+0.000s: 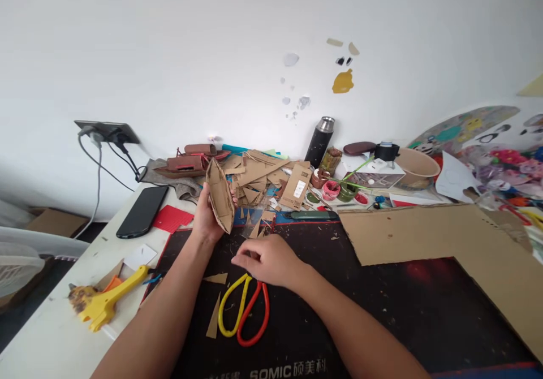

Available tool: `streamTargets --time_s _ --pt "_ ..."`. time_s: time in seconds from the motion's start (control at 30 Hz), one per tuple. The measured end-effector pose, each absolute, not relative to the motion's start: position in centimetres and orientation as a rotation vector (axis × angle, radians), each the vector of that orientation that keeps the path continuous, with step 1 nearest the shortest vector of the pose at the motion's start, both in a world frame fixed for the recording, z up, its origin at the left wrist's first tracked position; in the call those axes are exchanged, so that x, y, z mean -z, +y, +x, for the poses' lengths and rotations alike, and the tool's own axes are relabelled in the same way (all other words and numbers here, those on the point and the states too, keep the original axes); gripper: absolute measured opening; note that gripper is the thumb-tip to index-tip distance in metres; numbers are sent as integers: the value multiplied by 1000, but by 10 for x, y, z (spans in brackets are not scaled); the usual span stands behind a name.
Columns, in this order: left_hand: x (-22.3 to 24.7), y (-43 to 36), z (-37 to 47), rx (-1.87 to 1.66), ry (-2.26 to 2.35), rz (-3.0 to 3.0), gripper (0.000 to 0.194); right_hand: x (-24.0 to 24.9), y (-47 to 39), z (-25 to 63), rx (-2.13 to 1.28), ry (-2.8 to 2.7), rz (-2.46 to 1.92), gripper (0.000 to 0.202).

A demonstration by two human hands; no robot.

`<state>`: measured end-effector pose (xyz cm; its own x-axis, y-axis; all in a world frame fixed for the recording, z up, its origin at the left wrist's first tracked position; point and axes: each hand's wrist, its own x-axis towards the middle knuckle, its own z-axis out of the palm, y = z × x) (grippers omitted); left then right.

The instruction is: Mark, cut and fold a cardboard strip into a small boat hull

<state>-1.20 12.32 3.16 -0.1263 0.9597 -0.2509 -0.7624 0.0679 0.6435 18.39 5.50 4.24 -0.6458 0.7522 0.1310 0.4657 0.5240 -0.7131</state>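
My left hand (pixel 206 215) holds up a small boat-shaped cardboard hull (pixel 220 197), its hollow side towards me, with fingers wrapped behind it. My right hand (pixel 269 259) is curled above the dark mat, thumb and forefinger drawn together; whatever they hold, if anything, is hidden. Scissors (pixel 243 306) with one yellow and one red handle lie just below that hand, which covers their blades. Pointed cardboard offcuts (pixel 213 317) rest left of the scissors.
A yellow glue gun (pixel 114 300) and a black phone (pixel 142 212) lie on the left. Behind are cardboard scraps (pixel 258 172), a brown model boat (pixel 182 166), a green cutter (pixel 311 215), paint jars (pixel 331 190) and a tilted black flask (pixel 320 142). A large cardboard sheet (pixel 416 229) covers the right.
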Motion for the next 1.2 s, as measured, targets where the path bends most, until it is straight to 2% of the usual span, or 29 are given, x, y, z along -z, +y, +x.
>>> streamTargets --time_s 0.23,0.4,0.47,0.7,0.83,1.03,1.2 --pt "-30 120 -18 -1513 696 182 49 -56 10 187 -708 -2867 -786 32" --pt "-27 118 -18 -1510 671 145 48 -69 -9 207 -715 -3052 -820 31" --pt "-26 119 -17 -1505 652 153 48 -74 -12 214 -694 -3138 -891 24" --pt "-27 120 -12 -1466 646 150 48 -72 -22 221 -633 -3274 -868 25" --pt "-28 118 -10 -1457 642 176 49 -68 -24 221 -488 -3327 -753 17" --pt "-26 116 -6 -1457 612 211 47 -68 -25 214 -265 -3433 -618 19" --pt "-27 116 -8 -1418 631 174 49 -87 -22 218 -339 -3512 -746 24"
